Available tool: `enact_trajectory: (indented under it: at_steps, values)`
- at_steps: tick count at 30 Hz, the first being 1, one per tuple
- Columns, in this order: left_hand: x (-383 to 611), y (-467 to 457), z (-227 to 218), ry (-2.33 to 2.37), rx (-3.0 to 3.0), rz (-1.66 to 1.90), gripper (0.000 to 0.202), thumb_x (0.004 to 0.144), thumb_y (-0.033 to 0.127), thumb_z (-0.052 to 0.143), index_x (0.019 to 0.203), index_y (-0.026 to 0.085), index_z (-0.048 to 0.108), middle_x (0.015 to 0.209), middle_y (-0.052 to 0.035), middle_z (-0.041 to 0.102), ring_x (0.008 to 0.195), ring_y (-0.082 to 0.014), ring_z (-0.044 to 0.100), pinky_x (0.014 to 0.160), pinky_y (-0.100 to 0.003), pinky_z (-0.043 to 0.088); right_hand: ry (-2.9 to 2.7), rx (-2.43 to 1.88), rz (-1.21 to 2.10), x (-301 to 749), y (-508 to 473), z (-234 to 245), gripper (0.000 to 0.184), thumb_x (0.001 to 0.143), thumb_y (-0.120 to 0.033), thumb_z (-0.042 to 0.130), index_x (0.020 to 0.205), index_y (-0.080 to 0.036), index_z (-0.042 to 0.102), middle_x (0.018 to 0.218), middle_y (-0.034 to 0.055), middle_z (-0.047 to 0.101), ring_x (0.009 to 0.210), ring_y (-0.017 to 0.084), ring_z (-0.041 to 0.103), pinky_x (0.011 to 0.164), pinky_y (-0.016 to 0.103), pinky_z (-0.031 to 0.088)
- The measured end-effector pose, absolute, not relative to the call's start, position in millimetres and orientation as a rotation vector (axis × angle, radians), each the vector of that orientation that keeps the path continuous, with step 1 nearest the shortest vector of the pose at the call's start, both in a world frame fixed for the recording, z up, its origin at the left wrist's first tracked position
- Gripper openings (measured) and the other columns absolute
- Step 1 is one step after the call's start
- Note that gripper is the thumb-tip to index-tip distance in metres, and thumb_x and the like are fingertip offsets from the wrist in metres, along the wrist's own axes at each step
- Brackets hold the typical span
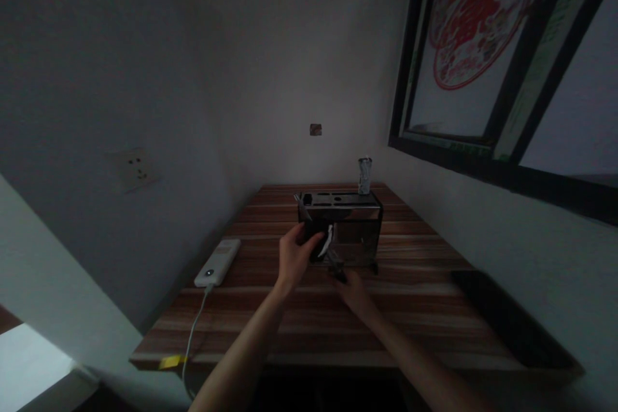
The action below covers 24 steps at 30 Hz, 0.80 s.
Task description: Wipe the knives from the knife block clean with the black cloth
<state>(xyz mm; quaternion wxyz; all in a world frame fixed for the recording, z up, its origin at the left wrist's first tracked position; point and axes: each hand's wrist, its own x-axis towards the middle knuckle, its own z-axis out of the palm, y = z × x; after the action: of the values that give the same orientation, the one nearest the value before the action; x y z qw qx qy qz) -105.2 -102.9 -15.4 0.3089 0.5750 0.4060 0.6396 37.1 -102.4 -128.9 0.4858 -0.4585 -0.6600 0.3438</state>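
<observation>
A dark, box-shaped metal case [357,241] with slots in its top stands on the wooden table. In front of its left side, my left hand [293,257] is closed on a black piece with a white edge [327,241]; its exact kind is too dark to make out. My right hand [356,293] is lower and to the right, its fingers closed round a small dark tool with a shiny end [337,265]. That end points up toward the white edge; whether they touch I cannot tell. A crinkled silvery cylinder [364,176] stands upright at the case's back right.
A white power bank [218,262] with a cable [194,328] lies at the table's left edge. Yellow tape [171,362] marks the front left edge. A flat black object [506,315] lies at the right. Walls border the table, with a framed window [483,151] on the right.
</observation>
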Motion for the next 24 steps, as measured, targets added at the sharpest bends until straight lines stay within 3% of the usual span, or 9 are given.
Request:
enact_trajectory:
  at_steps: [11, 18, 24]
  values:
    - [-127, -95, 40, 0.974, 1.465, 1.866, 0.026, 0.065, 0.033, 0.07, 0.079, 0.012, 0.064, 0.073, -0.0028, 0.067, 0.066, -0.0143, 0.062, 0.06, -0.021, 0.047, -1.58, -1.139, 0.88, 36, -104, -126, 0.038, 0.072, -0.049, 0.057, 0.08, -0.014, 0.069, 0.075, 0.0064, 0.069, 0.075, 0.025, 0.063, 0.071, 0.034, 0.048]
    - [-130, -91, 49, 0.981, 1.477, 1.914, 0.026, 0.066, 0.035, 0.069, 0.077, 0.011, 0.064, 0.069, -0.0015, 0.065, 0.063, -0.0126, 0.06, 0.057, -0.019, 0.045, -1.581, -1.159, 0.873, 36, -104, -127, 0.037, 0.073, -0.047, 0.056, 0.08, -0.013, 0.069, 0.074, 0.0047, 0.068, 0.074, 0.023, 0.063, 0.069, 0.03, 0.047]
    - [-125, -98, 49, 1.012, 1.51, 1.89, 0.028, 0.068, 0.035, 0.067, 0.083, 0.012, 0.064, 0.077, -0.0036, 0.067, 0.07, -0.0145, 0.061, 0.063, -0.021, 0.046, -1.59, -1.168, 0.845, 36, -108, -122, 0.036, 0.073, -0.048, 0.055, 0.075, -0.014, 0.067, 0.068, 0.0039, 0.065, 0.069, 0.021, 0.061, 0.064, 0.029, 0.046]
